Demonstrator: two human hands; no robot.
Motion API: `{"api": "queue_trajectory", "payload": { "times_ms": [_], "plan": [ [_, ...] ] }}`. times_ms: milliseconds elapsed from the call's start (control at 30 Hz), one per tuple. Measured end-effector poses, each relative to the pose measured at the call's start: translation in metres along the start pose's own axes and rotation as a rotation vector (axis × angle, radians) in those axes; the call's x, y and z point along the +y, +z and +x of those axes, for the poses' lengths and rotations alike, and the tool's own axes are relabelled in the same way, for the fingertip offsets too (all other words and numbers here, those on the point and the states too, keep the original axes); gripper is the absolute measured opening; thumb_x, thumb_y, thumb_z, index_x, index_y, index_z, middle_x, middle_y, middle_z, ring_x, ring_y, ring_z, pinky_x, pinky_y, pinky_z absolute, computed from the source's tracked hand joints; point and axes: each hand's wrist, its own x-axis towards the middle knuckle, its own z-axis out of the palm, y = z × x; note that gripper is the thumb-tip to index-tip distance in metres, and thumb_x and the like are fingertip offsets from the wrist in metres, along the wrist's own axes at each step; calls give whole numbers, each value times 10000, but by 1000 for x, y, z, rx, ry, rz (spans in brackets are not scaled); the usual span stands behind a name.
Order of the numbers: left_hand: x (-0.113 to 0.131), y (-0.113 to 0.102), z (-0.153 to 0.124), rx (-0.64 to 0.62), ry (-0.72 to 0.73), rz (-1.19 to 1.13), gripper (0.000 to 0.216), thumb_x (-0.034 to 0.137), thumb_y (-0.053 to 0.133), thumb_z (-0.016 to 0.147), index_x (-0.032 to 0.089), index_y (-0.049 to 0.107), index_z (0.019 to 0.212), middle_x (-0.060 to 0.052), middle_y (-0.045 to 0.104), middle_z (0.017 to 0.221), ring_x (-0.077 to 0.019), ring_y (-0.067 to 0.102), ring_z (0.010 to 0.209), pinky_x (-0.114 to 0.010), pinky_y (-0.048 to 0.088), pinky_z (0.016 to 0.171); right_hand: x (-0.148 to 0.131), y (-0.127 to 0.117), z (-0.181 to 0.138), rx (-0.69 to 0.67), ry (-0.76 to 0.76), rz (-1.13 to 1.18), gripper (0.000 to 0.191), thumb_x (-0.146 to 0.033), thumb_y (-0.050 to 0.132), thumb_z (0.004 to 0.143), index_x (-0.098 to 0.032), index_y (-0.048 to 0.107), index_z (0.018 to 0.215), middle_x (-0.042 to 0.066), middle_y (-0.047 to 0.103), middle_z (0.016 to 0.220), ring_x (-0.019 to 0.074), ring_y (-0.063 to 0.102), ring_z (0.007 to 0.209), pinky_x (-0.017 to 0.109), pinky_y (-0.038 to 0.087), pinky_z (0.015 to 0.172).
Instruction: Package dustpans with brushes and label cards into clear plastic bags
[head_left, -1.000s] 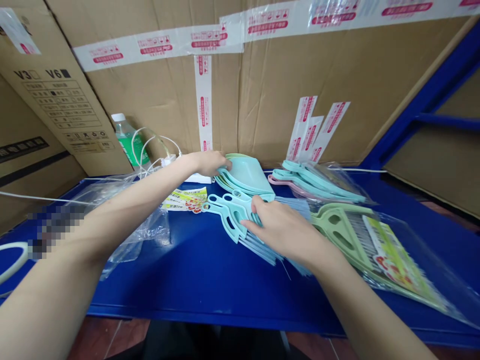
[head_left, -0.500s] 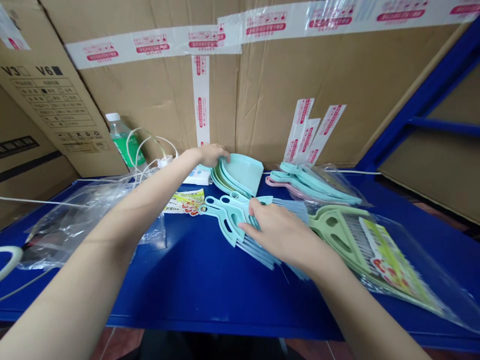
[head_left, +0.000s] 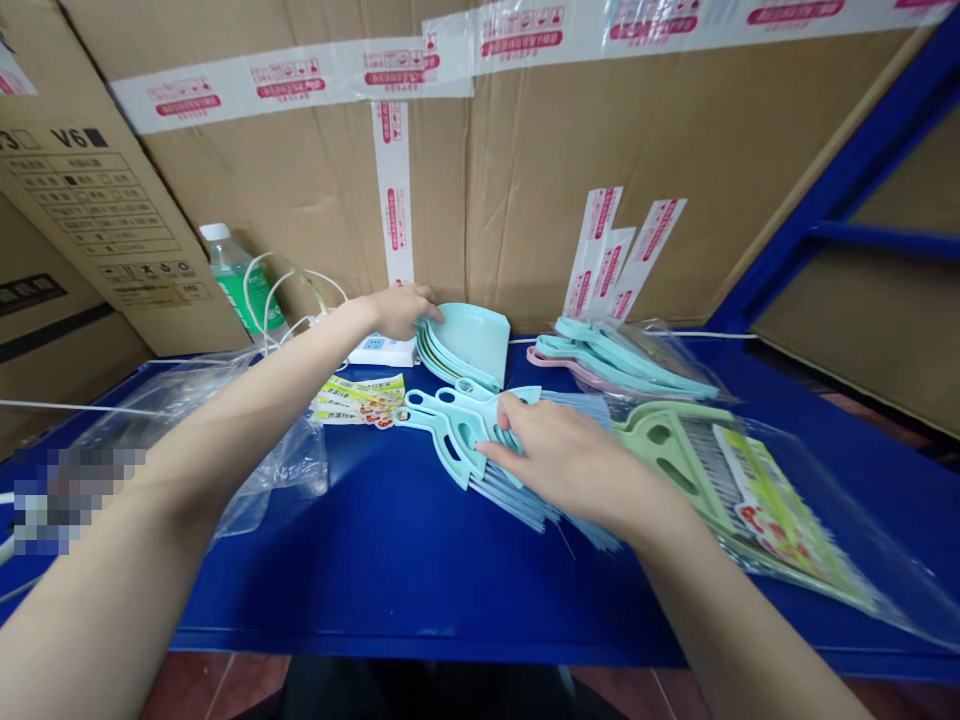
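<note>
At the back of the blue table, my left hand [head_left: 405, 310] has its fingers curled over the left edge of a stack of nested dustpans [head_left: 474, 338]. The top one is light blue, and a greenish rim shows among those beneath. My right hand [head_left: 559, 450] is closed over light blue hand brushes [head_left: 457, 430], which lie overlapped with their handles to the left and bristles to the right. Its thumb rests on a brush head; part of the grip is hidden. To the right lies a green dustpan and brush set [head_left: 675, 460] in clear plastic.
Bagged light blue and pink handled pieces [head_left: 622, 360] lie at back right. Printed label cards [head_left: 360, 400], a white power strip [head_left: 384, 350], a bottle [head_left: 244, 285] with cables, and crumpled plastic bags [head_left: 292, 470] are on the left. A large cardboard box [head_left: 315, 190] stands behind.
My left hand and the dustpan stack have shifted slightly left, partly with the camera's own movement. The dustpans sit closer together. My right hand stays on the brushes.
</note>
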Motion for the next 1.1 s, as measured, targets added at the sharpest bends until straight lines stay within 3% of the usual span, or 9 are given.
{"api": "queue_trajectory", "payload": {
  "times_ms": [100, 200, 267, 333, 467, 600, 800, 933, 1100],
  "plan": [
    [18, -3, -15, 108, 20, -23, 559, 35, 469, 770, 200, 633, 1277, -129, 597, 1315, -297, 531, 1241, -449, 409, 1043, 3, 2, 0, -3, -7, -12, 247, -363, 466, 990, -161, 576, 1082, 89, 698, 902, 249, 662, 807, 290, 357, 595],
    [48, -2, -31, 263, 268, -185, 492, 50, 467, 807, 174, 631, 1253, -125, 624, 1260, -251, 563, 1187, -392, 441, 1021, 6, 4, -1, -4, -39, -22, 222, -347, 462, 990, -165, 575, 1048, 74, 688, 864, 228, 642, 758, 287, 348, 580],
    [71, 2, -38, 173, 507, -241, 539, 67, 553, 768, 173, 599, 1295, -124, 590, 1337, -250, 535, 1237, -372, 439, 1036, 11, 1, -1, -16, -76, -4, 199, -326, 446, 990, -182, 579, 954, 51, 674, 812, 202, 614, 709, 283, 349, 575],
    [91, 7, -42, 117, 590, -204, 562, 115, 625, 764, 160, 574, 1322, -153, 549, 1392, -285, 500, 1276, -394, 440, 1037, 18, -6, -3, -26, -116, 51, 228, -298, 423, 985, -209, 548, 816, 21, 647, 740, 178, 581, 661, 279, 362, 586],
    [110, 15, -42, 144, 500, -43, 471, 106, 476, 926, 173, 535, 1389, -145, 653, 1136, -260, 586, 1079, -366, 471, 943, 45, -18, -18, 200, -80, 279, 255, -296, 382, 946, -241, 460, 710, 18, 631, 719, 180, 583, 680, 282, 426, 624],
    [107, 18, -44, 204, 478, 61, 556, 30, 385, 936, 232, 474, 1447, -99, 655, 1018, -225, 579, 949, -306, 465, 847, 89, 7, -43, 480, 62, 365, 278, -430, 377, 902, -225, 564, 925, 110, 721, 962, 266, 668, 891, 398, 521, 793],
    [99, 19, -46, 210, 429, 31, 572, 21, 396, 924, 276, 514, 1423, -100, 645, 1010, -235, 530, 934, -319, 432, 828, 138, 83, -77, 415, 97, 137, 675, -601, 373, 906, -152, 524, 1388, 198, 493, 1487, 367, 377, 1419, 580, 352, 1114],
    [100, 16, -45, 195, 428, -51, 515, 83, 430, 942, 287, 539, 1402, -99, 644, 1040, -236, 509, 949, -320, 421, 835, 144, 90, -90, 330, 95, 108, 686, -592, 444, 913, -195, 468, 1472, 167, 378, 1566, 352, 304, 1443, 562, 349, 1124],
    [105, 11, -47, 204, 412, -9, 495, 117, 427, 944, 267, 543, 1402, -106, 647, 978, -235, 503, 869, -328, 411, 804, 160, 93, -102, 369, 51, 110, 515, -411, 409, 955, -247, 535, 1427, 129, 462, 1518, 329, 435, 1371, 532, 429, 1079]
  ]
}}
